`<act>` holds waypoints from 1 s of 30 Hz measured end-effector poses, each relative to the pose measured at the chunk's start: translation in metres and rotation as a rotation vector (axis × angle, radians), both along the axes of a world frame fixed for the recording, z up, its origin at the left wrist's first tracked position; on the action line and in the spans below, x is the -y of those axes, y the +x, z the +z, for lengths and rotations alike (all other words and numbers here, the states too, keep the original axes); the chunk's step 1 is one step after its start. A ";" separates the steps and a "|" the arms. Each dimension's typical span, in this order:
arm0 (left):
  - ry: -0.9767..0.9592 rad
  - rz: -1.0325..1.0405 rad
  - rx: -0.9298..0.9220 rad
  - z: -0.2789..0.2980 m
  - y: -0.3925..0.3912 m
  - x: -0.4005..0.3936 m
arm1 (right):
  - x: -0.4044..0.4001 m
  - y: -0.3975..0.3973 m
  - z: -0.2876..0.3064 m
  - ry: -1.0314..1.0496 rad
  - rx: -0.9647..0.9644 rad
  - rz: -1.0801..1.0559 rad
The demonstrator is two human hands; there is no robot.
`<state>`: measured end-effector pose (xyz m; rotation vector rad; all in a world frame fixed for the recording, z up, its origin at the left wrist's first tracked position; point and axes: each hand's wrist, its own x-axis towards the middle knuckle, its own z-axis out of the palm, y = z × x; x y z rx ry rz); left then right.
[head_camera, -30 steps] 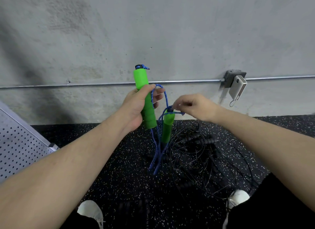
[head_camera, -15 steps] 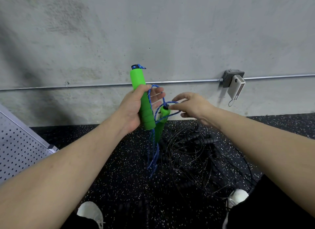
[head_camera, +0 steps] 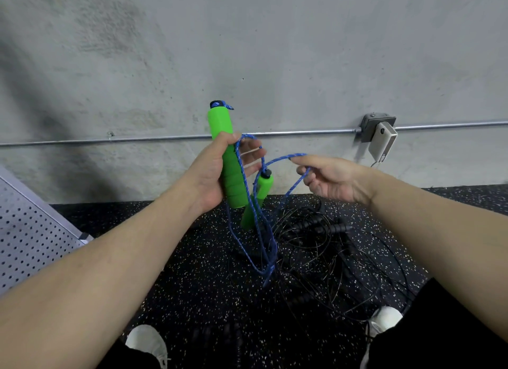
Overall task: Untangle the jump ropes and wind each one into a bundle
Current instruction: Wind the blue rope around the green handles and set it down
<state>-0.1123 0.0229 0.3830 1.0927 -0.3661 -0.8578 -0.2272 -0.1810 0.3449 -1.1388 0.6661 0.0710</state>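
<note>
My left hand (head_camera: 211, 173) grips an upright green foam handle (head_camera: 225, 151) of a jump rope. Its blue braided rope (head_camera: 264, 239) loops over my left fingers and hangs down in long strands toward the floor. A second green handle (head_camera: 258, 198) dangles just right of the first, below my left fingers. My right hand (head_camera: 330, 177) holds a strand of the blue rope hooked over its curled fingers, pulled out to the right of the handles. On the floor below lies a tangle of thin black jump ropes (head_camera: 324, 256) with black ribbed handles (head_camera: 330, 227).
A concrete wall with a metal conduit (head_camera: 165, 137) and a junction box (head_camera: 378, 128) stands ahead. The black speckled rubber floor (head_camera: 192, 286) runs under me. A perforated grey metal panel (head_camera: 30, 236) slants in at left. My white shoes (head_camera: 145, 341) show at the bottom.
My right hand let go near the second handle's top and moved right, drawing a blue rope loop out with it. The second handle dropped lower. My left hand kept its grip.
</note>
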 end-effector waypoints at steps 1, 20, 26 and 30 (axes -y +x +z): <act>0.016 -0.019 0.006 -0.001 -0.002 -0.001 | -0.001 0.002 0.003 0.018 0.043 0.009; -0.126 -0.032 -0.128 -0.002 0.002 -0.003 | -0.038 -0.003 -0.005 -0.562 0.043 0.386; -0.104 0.007 -0.123 -0.005 0.008 0.000 | -0.049 0.000 -0.006 -0.598 0.211 0.388; -0.079 -0.008 -0.090 -0.008 0.007 0.001 | -0.049 0.003 -0.009 -0.543 0.213 0.405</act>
